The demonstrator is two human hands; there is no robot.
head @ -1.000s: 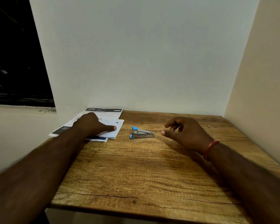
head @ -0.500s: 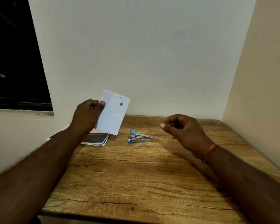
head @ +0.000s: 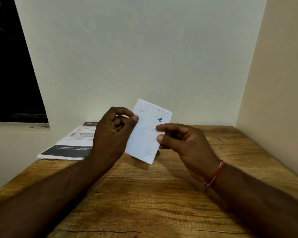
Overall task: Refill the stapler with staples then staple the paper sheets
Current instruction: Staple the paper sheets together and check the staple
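— Underneath it all?
— Wooden table (head: 144, 203), brown, heavy grain, with a thin dark crack line toward the near edge.
— Behind?
— Plain pale wall (head: 144, 48) on the far side, meeting a cream side wall (head: 282, 83) on the right.
— And left?
— Dark window (head: 7, 74), too black to read. Pale sill (head: 16, 125) just below, with a few dark specks (head: 41, 126) near its right end.
— Anything small on the wood?
— One tiny bit (head: 220, 138), far right, too small to identify.
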